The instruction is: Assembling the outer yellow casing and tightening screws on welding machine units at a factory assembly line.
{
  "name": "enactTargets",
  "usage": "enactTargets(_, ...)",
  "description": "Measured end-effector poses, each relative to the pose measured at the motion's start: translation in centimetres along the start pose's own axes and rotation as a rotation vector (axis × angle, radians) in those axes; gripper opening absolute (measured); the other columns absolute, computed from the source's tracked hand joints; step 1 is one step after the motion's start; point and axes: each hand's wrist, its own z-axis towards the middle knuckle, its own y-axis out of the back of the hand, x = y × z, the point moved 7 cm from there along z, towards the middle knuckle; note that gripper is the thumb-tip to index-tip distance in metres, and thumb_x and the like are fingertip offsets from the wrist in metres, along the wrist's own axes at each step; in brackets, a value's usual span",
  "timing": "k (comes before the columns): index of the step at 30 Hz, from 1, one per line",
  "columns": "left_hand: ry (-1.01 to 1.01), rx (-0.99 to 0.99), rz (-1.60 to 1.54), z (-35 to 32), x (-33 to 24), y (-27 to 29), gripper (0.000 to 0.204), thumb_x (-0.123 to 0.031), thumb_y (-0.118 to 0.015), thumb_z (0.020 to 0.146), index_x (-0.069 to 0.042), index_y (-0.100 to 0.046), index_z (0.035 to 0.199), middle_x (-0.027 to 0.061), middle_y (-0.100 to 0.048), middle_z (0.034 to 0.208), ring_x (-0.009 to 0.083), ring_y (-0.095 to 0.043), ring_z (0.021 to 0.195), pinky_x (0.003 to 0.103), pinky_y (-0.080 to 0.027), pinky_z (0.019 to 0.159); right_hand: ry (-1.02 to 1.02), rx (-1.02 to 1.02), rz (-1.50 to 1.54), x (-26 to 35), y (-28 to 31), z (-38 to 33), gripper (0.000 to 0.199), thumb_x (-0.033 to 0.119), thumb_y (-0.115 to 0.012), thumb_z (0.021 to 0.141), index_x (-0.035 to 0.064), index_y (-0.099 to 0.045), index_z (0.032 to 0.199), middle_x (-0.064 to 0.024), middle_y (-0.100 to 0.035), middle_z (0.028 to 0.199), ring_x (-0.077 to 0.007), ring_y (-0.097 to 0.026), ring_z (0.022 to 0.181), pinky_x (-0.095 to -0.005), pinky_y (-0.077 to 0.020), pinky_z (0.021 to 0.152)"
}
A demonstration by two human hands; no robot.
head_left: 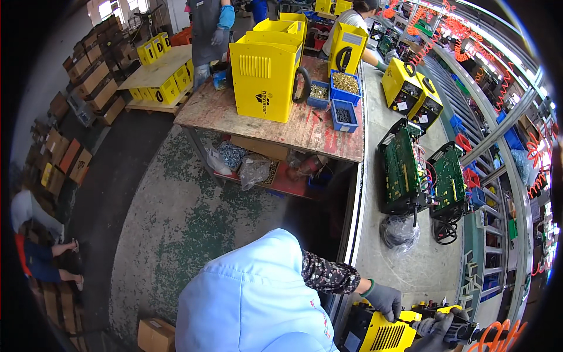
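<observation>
At the lower right, my left hand (pixel 385 301), in a grey glove with a floral sleeve, reaches down to a yellow machine casing (pixel 387 334) with slotted vents. Its fingers are bent together at the casing's upper edge, beside a thin dark driver bit; whatever they pinch is too small to make out. My right hand (pixel 435 335), also grey-gloved, is wrapped round a power screwdriver (pixel 460 333) lying across the casing. A red coiled hose (pixel 504 337) hangs at the tool's rear end. Behind the hands shows part of another yellow and black unit (pixel 437 307).
Two open units with green circuit boards (pixel 403 167) stand farther along the bench (pixel 375 234), near a bagged cable (pixel 400 233). Yellow casings (pixel 261 79) and blue screw bins (pixel 344 114) occupy a worn table. Co-workers (pixel 208 35) stand beyond. A roller conveyor (pixel 463 100) runs right.
</observation>
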Motion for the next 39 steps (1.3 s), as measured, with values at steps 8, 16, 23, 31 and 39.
enactTargets(8, 0.024, -0.008, -0.076, -0.4, 0.2, -0.4, 0.027, -0.013, -0.072, 0.075, 0.0, -0.069, 0.099, 0.0055, -0.07, 0.084, 0.009, -0.059, 0.072, 0.024, -0.047, 0.066, -0.462, 0.006, 0.436, -4.2, 1.7, -0.5, 0.049, 0.015, -0.07, 0.072, 0.0057, -0.046, 0.113, -0.0106, -0.045, 0.115, -0.0318, -0.035, 0.107, -0.0521, -0.0312, 0.096)
enactTargets(16, 0.046, -0.049, -0.169, -1.0, 0.2, -0.5, 0.027, -0.01, -0.069, 0.078, 0.002, -0.067, 0.103, 0.0053, -0.069, 0.088, 0.0092, -0.059, 0.076, 0.023, -0.047, 0.069, -0.227, 0.072, 0.152, -6.7, 3.1, 0.5, 0.053, 0.037, -0.055, 0.084, -0.0067, -0.052, 0.115, -0.0236, -0.057, 0.088, -0.0261, -0.047, 0.055, -0.0391, -0.0395, 0.05)
enactTargets(23, -0.027, -0.052, -0.086, -0.3, 0.8, -1.0, 0.028, -0.012, -0.071, 0.075, 0.0, -0.068, 0.1, 0.0058, -0.069, 0.087, 0.0096, -0.059, 0.077, 0.025, -0.047, 0.07, -0.099, -0.031, 0.105, -2.5, 2.0, -0.3, 0.036, 0.007, -0.071, 0.078, 0.0007, -0.056, 0.11, -0.0134, -0.063, 0.091, -0.0232, -0.059, 0.075, -0.0366, -0.0512, 0.07)
enactTargets(31, -0.036, -0.045, -0.11, 0.0, 1.5, -0.8, 0.029, -0.015, -0.071, 0.075, 0.0, -0.068, 0.1, 0.0052, -0.069, 0.084, 0.0096, -0.059, 0.075, 0.026, -0.046, 0.067, -0.166, 0.064, 0.223, -4.6, 1.0, 0.5, 0.035, 0.019, -0.072, 0.078, 0.0056, -0.056, 0.107, -0.0117, -0.063, 0.087, -0.021, -0.059, 0.07, -0.038, -0.0509, 0.066)
enactTargets(39, -0.092, -0.066, -0.028, -0.1, 0.8, -0.9, 0.026, -0.015, -0.072, 0.074, 0.0, -0.069, 0.096, 0.0056, -0.07, 0.083, 0.0093, -0.06, 0.072, 0.026, -0.047, 0.066, -0.336, -0.045, 0.299, -11.4, 5.0, 1.5, 0.038, 0.025, -0.064, 0.082, 0.0073, -0.051, 0.113, -0.0083, -0.059, 0.088, -0.0194, -0.055, 0.064, -0.0367, -0.0489, 0.061)
